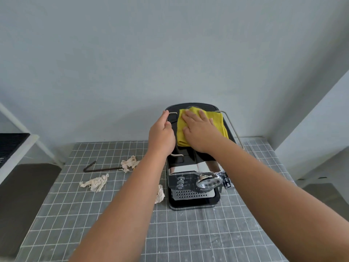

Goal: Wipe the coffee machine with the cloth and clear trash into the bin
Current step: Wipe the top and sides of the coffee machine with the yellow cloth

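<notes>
A black and chrome coffee machine stands on the grey checked table. A yellow cloth lies on the machine's top, and my right hand presses flat on it with fingers spread. My left hand grips the left wire rail at the machine's top edge. Three crumpled paper scraps lie on the table: one near a bent rod, one further left, and one beside the machine's base, partly behind my left forearm. No bin is in view.
A dark bent metal rod lies left of the machine. A white shelf frame and a dark seat stand to the left of the table. A grey wall is close behind the machine, with a white ledge at right.
</notes>
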{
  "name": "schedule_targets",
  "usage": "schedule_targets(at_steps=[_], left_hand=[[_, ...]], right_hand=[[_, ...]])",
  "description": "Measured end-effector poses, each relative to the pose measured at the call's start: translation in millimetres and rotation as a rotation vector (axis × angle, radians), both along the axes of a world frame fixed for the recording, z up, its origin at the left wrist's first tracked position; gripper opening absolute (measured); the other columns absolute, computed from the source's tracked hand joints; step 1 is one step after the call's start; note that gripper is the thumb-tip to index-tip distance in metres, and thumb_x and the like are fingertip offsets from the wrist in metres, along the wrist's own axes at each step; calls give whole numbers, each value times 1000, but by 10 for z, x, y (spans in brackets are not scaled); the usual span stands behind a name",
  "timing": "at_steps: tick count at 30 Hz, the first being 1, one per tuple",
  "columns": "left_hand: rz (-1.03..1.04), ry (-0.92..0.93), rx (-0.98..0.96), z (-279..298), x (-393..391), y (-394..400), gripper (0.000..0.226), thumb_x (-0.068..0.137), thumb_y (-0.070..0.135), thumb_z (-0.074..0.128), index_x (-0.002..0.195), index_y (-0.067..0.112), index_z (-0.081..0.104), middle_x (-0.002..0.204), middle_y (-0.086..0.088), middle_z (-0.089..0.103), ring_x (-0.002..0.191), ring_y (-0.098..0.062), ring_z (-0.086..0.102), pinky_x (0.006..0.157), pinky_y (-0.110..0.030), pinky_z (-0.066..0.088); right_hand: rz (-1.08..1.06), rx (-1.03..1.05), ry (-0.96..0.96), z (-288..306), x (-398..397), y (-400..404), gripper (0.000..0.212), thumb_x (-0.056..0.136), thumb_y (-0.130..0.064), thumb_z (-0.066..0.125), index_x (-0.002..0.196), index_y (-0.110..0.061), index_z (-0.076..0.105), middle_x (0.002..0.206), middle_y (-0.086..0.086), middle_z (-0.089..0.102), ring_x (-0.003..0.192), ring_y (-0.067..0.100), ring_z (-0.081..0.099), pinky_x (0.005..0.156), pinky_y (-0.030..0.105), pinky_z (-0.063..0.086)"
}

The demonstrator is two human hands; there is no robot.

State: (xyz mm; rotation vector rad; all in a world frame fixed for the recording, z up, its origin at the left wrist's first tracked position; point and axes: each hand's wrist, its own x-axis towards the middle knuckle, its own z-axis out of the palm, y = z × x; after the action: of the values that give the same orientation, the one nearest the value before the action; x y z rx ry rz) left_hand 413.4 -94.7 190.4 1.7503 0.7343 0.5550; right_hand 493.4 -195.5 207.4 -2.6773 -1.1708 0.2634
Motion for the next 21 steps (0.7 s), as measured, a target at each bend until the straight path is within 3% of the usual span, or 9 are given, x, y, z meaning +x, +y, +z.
schedule_targets(at_steps=[1, 4, 8, 11, 14, 16, 18, 19, 21], left_hand=[[2, 0, -1, 3, -5, -3, 44, 102, 16, 33, 144, 25, 41, 148, 7, 43, 100, 6, 52, 85, -10, 34], [5, -10, -12, -16, 8, 15, 44, 102, 16, 34, 144, 25, 42, 150, 4, 41, 127, -6, 45, 92, -14, 29], [35, -44, -44, -42, 41, 4, 43, 100, 14, 35, 141, 24, 46, 148, 3, 44, 136, -12, 40, 105, -20, 31], [38, -77, -98, -59, 36, -14, 42, 100, 11, 35, 140, 21, 48, 147, 0, 46, 135, -13, 41, 113, -27, 30], [46, -92, -99, -68, 28, -3, 42, 100, 10, 36, 139, 19, 49, 146, 0, 47, 134, -12, 43, 113, -27, 31], [52, -80, -93, -73, 17, 8, 42, 100, 12, 36, 139, 22, 49, 144, 5, 48, 122, 0, 49, 99, -12, 36], [44, -71, -76, -76, 10, 12, 43, 101, 13, 35, 141, 24, 46, 133, 13, 52, 85, 24, 50, 71, 4, 33], [38, -67, -67, -71, 4, 11, 44, 101, 13, 34, 142, 23, 45, 123, 17, 52, 68, 28, 47, 61, 6, 32], [21, -44, -38, -42, -11, 3, 45, 101, 12, 32, 144, 22, 43, 116, 18, 55, 63, 29, 45, 62, 6, 31]], right_hand=[[7, 9, -8, -7, -103, -75, 54, 101, -32, 25, 153, -21, 17, 161, -9, 6, 149, 26, -4, 117, 53, 4], [60, 55, -54, -32, -391, -257, 48, 101, -27, 32, 149, -22, 31, 158, -9, 22, 148, 22, 5, 117, 49, 6], [260, 78, -14, 77, -337, -122, 43, 98, -15, 36, 138, -24, 48, 149, -11, 40, 144, 19, 23, 117, 45, 11], [347, -40, -66, 112, -155, 104, 46, 99, -21, 30, 144, -22, 39, 151, -7, 38, 144, 17, 22, 118, 43, 10], [338, -117, -92, 96, -3, 161, 48, 102, -28, 24, 150, -28, 25, 158, -13, 21, 147, 15, 13, 119, 42, 6], [254, -66, -65, 55, 77, 67, 48, 103, -32, 25, 150, -32, 24, 159, -17, 16, 148, 14, 8, 119, 41, 4], [123, 39, 11, 12, 97, -65, 47, 103, -32, 28, 149, -33, 27, 159, -18, 16, 149, 15, 4, 119, 44, 4], [63, 75, 44, -7, 73, -121, 47, 103, -31, 28, 150, -31, 26, 159, -16, 14, 149, 17, 2, 119, 46, 4], [-42, 75, 57, -29, -51, -218, 51, 103, -32, 26, 152, -27, 18, 161, -10, 6, 149, 23, 0, 118, 50, 5]])
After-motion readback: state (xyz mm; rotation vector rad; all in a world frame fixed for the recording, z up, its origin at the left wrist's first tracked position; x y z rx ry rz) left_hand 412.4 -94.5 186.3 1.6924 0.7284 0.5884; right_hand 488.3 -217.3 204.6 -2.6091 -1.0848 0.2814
